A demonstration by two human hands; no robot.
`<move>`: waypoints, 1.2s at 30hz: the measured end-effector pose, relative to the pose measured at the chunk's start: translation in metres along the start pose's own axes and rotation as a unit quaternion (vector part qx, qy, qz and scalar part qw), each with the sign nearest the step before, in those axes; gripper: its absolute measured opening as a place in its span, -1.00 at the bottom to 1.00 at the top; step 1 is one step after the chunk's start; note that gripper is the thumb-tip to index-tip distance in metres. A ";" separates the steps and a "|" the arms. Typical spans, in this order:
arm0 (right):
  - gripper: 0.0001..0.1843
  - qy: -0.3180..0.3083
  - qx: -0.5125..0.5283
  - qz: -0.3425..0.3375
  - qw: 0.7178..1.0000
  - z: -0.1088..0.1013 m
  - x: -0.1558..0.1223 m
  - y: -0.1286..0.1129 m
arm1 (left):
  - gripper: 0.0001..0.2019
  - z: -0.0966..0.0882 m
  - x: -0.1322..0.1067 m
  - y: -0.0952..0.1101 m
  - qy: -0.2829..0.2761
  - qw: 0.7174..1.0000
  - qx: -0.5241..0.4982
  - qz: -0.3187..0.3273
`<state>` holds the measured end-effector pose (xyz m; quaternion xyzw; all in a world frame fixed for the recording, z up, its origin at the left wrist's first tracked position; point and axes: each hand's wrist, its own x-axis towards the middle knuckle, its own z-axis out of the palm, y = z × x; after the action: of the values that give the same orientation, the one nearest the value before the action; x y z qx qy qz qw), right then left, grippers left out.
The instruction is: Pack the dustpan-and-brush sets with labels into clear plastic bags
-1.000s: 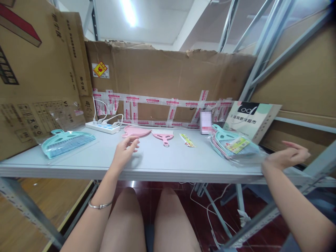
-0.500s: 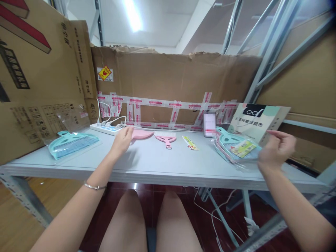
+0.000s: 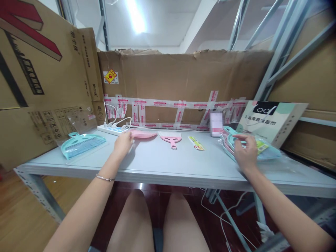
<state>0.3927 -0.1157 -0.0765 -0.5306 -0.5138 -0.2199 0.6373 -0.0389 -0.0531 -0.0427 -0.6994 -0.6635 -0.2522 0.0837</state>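
Pink dustpan [image 3: 145, 134]: on the far side of the table [image 3: 168, 169], left of centre; half a second ago its near-hand end was already being reached, and now that end is covered by fingers, so it appears to be in hand.
Its look: plain pink, smooth, shallow, broad edge toward the right, handle hidden.
Left hand [image 3: 123, 142]: thumb and fingers seem pinched on the handle; whether the pan is lifted, I cannot tell.
Pink brush [image 3: 172, 139]: just right of the pan, apart from it, pale bristles away from the person, looped handle toward them; unmoved on the table.
Card [image 3: 196, 143]: yellow-green, lying flat right of the brush, untouched.
Right hand [image 3: 246, 152]: has swung inward from the table's right end to the wrapped pack; fingers bent, contact or hold unclear.
Wrapped pack [image 3: 271, 153]: blue-green and pink pieces in clear plastic, partly behind that hand.
Phone [image 3: 216, 125]: upright behind the pack.
Power strip [image 3: 111, 130]: white, behind the left hand, plugs in.
Blue-green set [image 3: 83, 145]: far left, on clear plastic.
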 end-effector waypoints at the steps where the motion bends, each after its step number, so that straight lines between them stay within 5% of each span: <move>1: -0.84 -0.001 0.004 -0.006 1.000 0.000 0.000 -0.002 | -0.76 -0.007 -0.001 -0.004 0.019 1.000 -0.002 0.001; 6: -0.86 -0.038 0.046 -0.045 0.997 0.007 -0.002 -0.024 | -0.83 -0.057 -0.004 -0.026 0.147 0.979 -0.138 0.019; 9: -0.86 -0.084 0.075 -0.069 0.991 0.022 -0.004 -0.048 | -0.78 -0.089 -0.002 -0.027 0.151 0.945 -0.277 0.089; 14: -0.76 -0.196 0.137 -0.103 0.965 0.048 -0.001 -0.109 | -0.74 -0.116 0.010 0.005 -0.031 0.862 -0.447 0.237; 19: -0.36 -0.407 0.192 -0.040 0.892 0.054 0.011 -0.165 | -0.73 -0.111 0.026 0.046 -0.242 0.765 -0.497 0.330; 23: -0.67 -0.527 0.226 0.100 0.813 0.054 0.010 -0.174 | -0.54 -0.085 0.033 0.064 -0.318 0.694 -0.567 0.310; 28: -0.79 -0.414 0.212 0.238 0.853 0.060 -0.006 -0.164 | -0.38 -0.042 0.027 0.058 -0.317 0.730 -0.584 0.160; 32: -0.83 -0.426 0.156 0.239 0.859 0.075 -0.019 -0.153 | -0.51 -0.019 0.016 0.049 -0.347 0.763 -0.524 0.152; 36: -0.81 -0.473 0.098 0.207 0.851 0.095 -0.034 -0.141 | -0.66 -0.006 0.010 0.047 -0.264 0.871 -0.395 0.126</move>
<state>0.2234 -0.0873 -0.0512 -0.5990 -0.6502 0.2463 0.3972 0.0051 -0.0516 -0.0225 -0.7923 -0.4125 -0.2861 -0.3467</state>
